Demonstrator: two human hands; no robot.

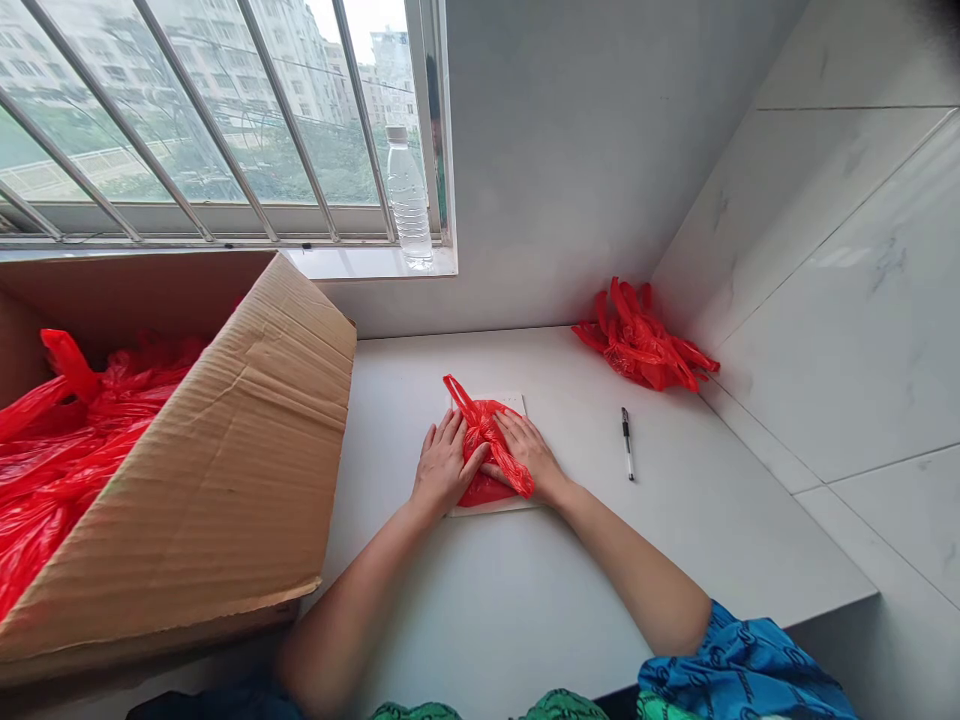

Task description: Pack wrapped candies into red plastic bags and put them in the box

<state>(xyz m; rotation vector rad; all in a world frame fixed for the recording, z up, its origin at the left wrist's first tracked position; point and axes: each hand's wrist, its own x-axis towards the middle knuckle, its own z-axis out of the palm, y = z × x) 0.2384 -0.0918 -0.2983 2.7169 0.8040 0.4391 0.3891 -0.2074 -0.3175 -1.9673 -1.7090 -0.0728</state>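
A red plastic bag [487, 488], knotted on top with its handle loops sticking out, lies on a flat white pad or sheet [512, 402] on the white table. My left hand [445, 462] rests flat against the bag's left side, fingers stretched out. On the other side, my right hand [529, 455] lies on the bag with its fingers extended, partly behind the twisted handle. Both palms face down. What the bag contains is hidden.
A cardboard box [247, 430] full of red plastic bags [90, 440] stands at the left. More red bags [641, 340] lie in the back right corner. A black-capped pen [628, 445] is right of my hands. A water bottle [408, 200] stands on the windowsill.
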